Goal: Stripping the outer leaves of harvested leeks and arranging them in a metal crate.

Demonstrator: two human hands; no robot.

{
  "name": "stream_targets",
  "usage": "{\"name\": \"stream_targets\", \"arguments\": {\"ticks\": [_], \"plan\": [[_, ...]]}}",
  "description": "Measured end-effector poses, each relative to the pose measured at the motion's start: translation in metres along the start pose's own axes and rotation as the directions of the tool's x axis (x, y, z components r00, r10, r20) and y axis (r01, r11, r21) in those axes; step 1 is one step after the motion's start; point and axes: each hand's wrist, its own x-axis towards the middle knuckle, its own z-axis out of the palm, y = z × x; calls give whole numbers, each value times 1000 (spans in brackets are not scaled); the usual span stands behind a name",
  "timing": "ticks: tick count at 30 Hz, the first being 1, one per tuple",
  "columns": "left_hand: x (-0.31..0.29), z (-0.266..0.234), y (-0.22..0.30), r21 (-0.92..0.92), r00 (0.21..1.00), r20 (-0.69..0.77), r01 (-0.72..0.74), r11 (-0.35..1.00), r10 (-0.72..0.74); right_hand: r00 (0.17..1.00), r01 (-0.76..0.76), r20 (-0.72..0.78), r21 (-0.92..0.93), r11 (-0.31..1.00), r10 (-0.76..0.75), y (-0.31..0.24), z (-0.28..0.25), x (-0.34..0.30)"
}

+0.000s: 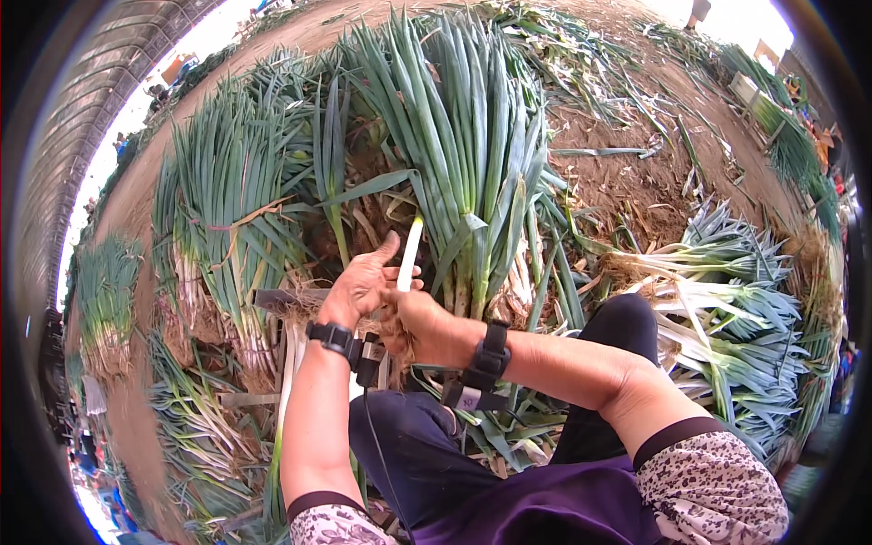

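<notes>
While the person sits low among heaps of long green onions, the right hand [420,322] has its grip clamped on a single white stalk [411,254], which stands at a slight tilt in front of the body, between the two hands. Its upper end turns green and meets the leaves beyond, where I cannot tell how far it runs. The left hand [361,286] is just beside it, thumb raised and apart from the fingers, which reach behind the stalk; whether that grip presses on it I cannot tell. Each wrist wears a black strap, one on the left [334,341] and one on the right [486,359]. Just left of the left hand juts a flat grey piece [289,298]. Directly ahead stands a tall upright bunch [463,136] with broad green leaves, and to its left another upright bunch [236,173] with reddish-white lower stems. At the right, a pile of onions [727,318] lies with white stems toward the person and leaves outward. More loose onions [195,409] lie at the lower left. Beyond the tall bunch, brown soil [609,191] carries scattered leaf scraps [581,54]. Over the person's lap spreads a purple cloth [545,509].
</notes>
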Motion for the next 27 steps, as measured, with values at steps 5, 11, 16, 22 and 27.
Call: {"name": "stream_targets", "arguments": {"ticks": [5, 11, 16, 22, 27], "plan": [[48, -18, -40, -50, 999, -33, 35, 998, -37, 997, -66, 16, -362, 930, 77, -9, -42, 0], [32, -15, -32, 25, 989, -139, 58, 998, -54, 865, 122, 500, -301, -946, -48, -62, -141, 102], [-7, -46, -16, -39, 994, -108, 28, 999, -32, 801, 34, 582, -271, -962, -136, -105, -210, 157], [-140, -37, -10, 170, 971, -230, 101, 980, -60, 849, 32, 511, -307, -951, -136, -104, -208, 161], [-289, 7, -33, 135, 906, -422, 98, 986, -32, 904, 21, 407, -354, -935, -134, -106, -195, 156]]}}
